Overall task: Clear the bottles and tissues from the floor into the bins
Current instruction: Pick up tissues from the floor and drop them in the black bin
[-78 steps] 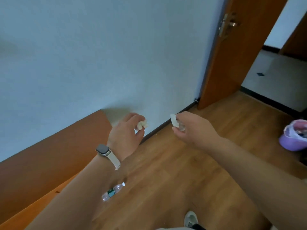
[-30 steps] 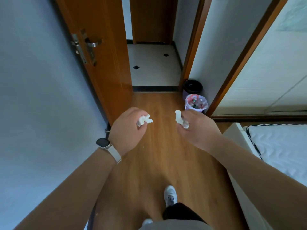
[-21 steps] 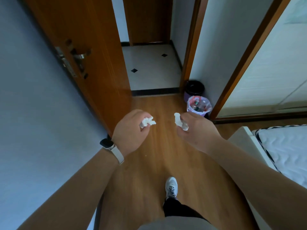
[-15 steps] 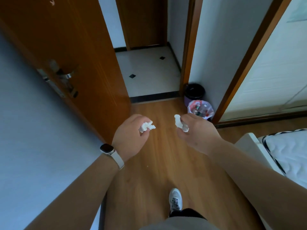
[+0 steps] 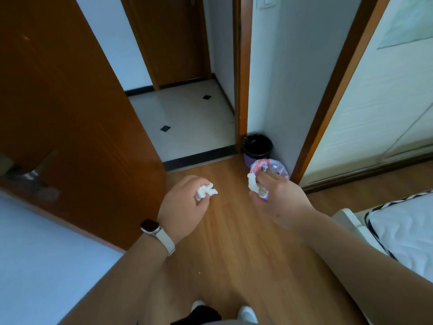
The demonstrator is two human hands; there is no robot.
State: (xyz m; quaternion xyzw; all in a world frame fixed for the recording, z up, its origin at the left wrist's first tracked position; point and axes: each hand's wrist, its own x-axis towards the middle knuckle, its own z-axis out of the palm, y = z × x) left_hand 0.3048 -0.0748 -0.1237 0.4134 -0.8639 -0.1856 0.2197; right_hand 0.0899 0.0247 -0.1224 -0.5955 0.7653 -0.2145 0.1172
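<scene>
My left hand (image 5: 185, 207), with a watch on its wrist, pinches a crumpled white tissue (image 5: 206, 190) between thumb and fingers. A second white tissue (image 5: 254, 186) is pinched in my right hand (image 5: 280, 202). Both hands are held out over the wooden floor. Just beyond my right hand stands a bin with a pale purple liner (image 5: 278, 167) with rubbish in it, partly hidden by that hand. Behind it, against the door frame, is a dark bin with a black liner (image 5: 257, 146).
An open brown door (image 5: 70, 127) stands at the left, leading to a white tiled hallway (image 5: 187, 118). A white mattress (image 5: 403, 228) lies at the right. A sliding wardrobe door (image 5: 379, 102) fills the far right. My shoes (image 5: 246, 313) show at the bottom.
I have walked forward toward the doorway; the two bins are nearer and the purple one now sits just past my right hand. Both hands keep their tissues.
</scene>
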